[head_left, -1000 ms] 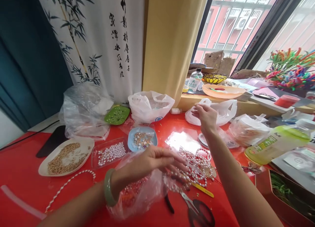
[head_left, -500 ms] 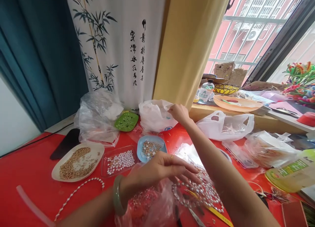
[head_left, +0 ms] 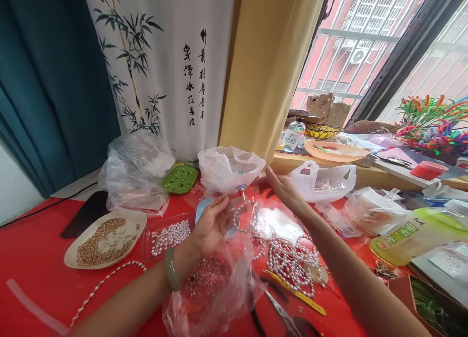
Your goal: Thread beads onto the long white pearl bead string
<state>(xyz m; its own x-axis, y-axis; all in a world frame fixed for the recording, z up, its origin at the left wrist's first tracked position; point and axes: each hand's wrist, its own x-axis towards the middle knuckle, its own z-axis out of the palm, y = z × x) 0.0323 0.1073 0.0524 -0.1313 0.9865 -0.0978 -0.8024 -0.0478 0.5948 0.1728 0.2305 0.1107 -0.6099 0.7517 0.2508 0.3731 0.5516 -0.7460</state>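
My left hand (head_left: 212, 227), with a green bangle (head_left: 173, 269) on its wrist, is raised over the middle of the table, palm turned to the right and fingers apart. Close beside its fingers a looped strand of silvery beads (head_left: 237, 219) hangs; whether the hand touches it I cannot tell. My right hand (head_left: 283, 188) is open, fingers stretched out, near the right edge of the white plastic bag (head_left: 219, 168). Below the hands lie a heap of beaded strands (head_left: 288, 261) and a clear bag of small beads (head_left: 208, 283).
A cream plate of gold beads (head_left: 100, 242) and a clear tray of pearly beads (head_left: 170, 237) sit at left. Yellow tweezers (head_left: 310, 303) and scissors (head_left: 283, 312) lie in front. Another white bag (head_left: 321, 181) and a yellow-lidded container (head_left: 405, 234) stand at right.
My right hand has let go of the white bag's edge and opened beside it. My left hand has moved left and turned its palm. A bead strand now hangs between the hands.
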